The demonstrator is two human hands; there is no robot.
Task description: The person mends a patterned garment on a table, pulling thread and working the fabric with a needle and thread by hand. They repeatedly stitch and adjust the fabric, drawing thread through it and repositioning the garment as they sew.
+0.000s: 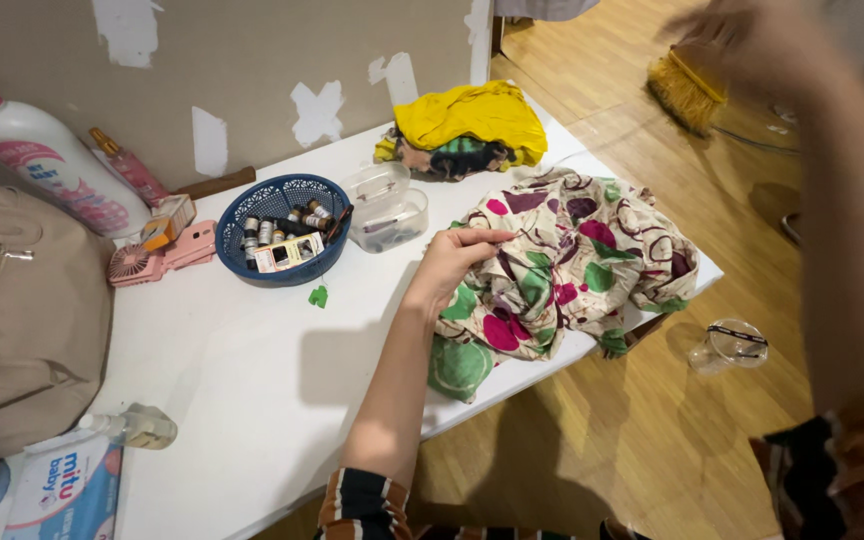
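Note:
A crumpled cloth (572, 265), cream with pink, green and purple shapes, lies at the right end of the white table (252, 380) and hangs over its front edge. My left hand (452, 262) rests on the cloth's left side, fingers pinching a fold. My right hand (742, 40) is raised high at the upper right, blurred, away from the table, with nothing visibly in it; whether its fingers are apart is unclear.
A yellow cloth pile (467, 125) lies at the back. A clear plastic box (387, 208), a blue basket (282, 228) of small bottles, a pink fan (157, 258), a white lotion bottle (52, 165) and a beige bag (22, 320) stand left. A broom (687, 90) and a clear cup (732, 345) are on the wooden floor.

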